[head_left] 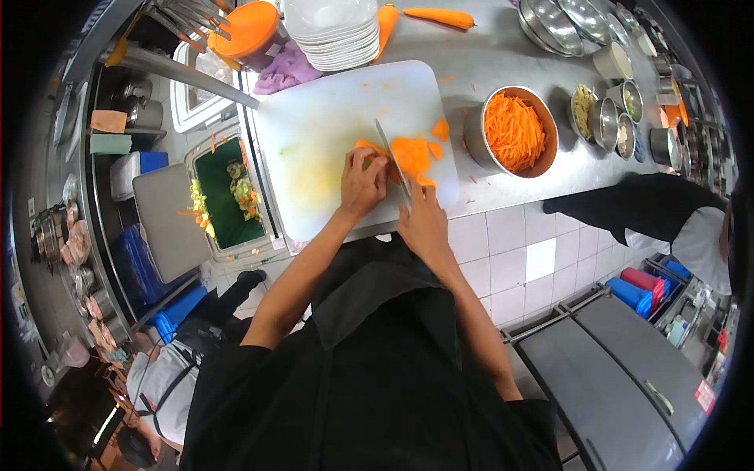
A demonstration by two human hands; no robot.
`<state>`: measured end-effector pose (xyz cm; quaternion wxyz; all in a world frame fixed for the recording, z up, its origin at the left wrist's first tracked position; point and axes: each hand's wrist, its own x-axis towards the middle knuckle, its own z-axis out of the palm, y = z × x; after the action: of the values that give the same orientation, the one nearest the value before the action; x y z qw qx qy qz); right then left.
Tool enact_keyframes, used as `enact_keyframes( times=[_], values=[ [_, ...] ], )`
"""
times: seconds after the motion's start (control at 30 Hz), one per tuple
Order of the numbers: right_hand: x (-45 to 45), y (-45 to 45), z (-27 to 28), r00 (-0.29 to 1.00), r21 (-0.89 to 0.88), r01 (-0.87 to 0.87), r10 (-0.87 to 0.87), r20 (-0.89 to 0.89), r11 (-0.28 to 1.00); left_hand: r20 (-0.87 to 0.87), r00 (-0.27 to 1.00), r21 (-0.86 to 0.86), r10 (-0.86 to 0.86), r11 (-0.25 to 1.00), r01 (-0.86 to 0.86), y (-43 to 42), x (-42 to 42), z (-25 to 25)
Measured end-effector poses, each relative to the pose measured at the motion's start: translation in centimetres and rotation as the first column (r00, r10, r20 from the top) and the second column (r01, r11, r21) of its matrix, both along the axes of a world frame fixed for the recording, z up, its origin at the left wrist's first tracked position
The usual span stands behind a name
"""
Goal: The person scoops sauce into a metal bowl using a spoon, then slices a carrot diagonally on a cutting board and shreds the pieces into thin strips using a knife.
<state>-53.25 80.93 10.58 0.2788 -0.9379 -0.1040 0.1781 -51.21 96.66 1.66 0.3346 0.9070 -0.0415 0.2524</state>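
Observation:
On the white cutting board (314, 118), my left hand (364, 182) is closed with curled fingers over a piece of carrot (365, 144); most of the piece is hidden beneath the fingers. My right hand (425, 213) grips a knife (390, 151), whose blade points away from me beside the left fingertips. The knife's handle is mostly covered by the hand. Carrot slices (412, 155) lie just right of the blade, and a few loose bits (441, 129) are scattered near them. To the right of the board stands a metal pot (477, 140) filled with shredded carrot (514, 135).
Stacked white plates (338, 47), a purple cloth (286, 69) and whole carrots (440, 17) sit behind the board. Metal bowls (554, 27) stand at the far right. A bin (224, 192) with vegetable scraps is at the left. Other people (169, 381) are at lower left and right.

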Motion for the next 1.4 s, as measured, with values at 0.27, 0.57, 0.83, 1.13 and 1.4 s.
enact_keyframes(
  times=[0.27,0.57,0.83,1.13,1.4],
  values=[
    [-1.4,-1.1,0.3,0.997,0.035,-0.014,0.017,-0.072,0.999,-0.002,1.0,0.006,-0.007,1.0,0.007,0.0,0.1,0.1],
    [-3.3,-2.5,4.7,0.969,-0.101,-0.05,0.024,-0.246,0.994,0.015,1.0,-0.016,-0.018,1.0,0.018,-0.1,0.2,0.5],
    [-0.8,-0.3,0.1,0.989,-0.01,-0.069,0.067,-0.134,0.998,0.004,1.0,0.011,-0.015,1.0,0.015,0.4,0.4,0.4],
    [0.0,0.3,0.0,0.997,-0.069,-0.054,0.058,0.045,0.996,0.002,1.0,-0.017,0.003,1.0,-0.003,0.1,-0.1,-0.1],
    [0.0,-0.8,0.0,0.997,0.092,-0.034,0.04,-0.067,0.995,0.044,0.999,0.133,-0.002,0.991,-0.003,0.9,0.4,0.5]
  ],
)
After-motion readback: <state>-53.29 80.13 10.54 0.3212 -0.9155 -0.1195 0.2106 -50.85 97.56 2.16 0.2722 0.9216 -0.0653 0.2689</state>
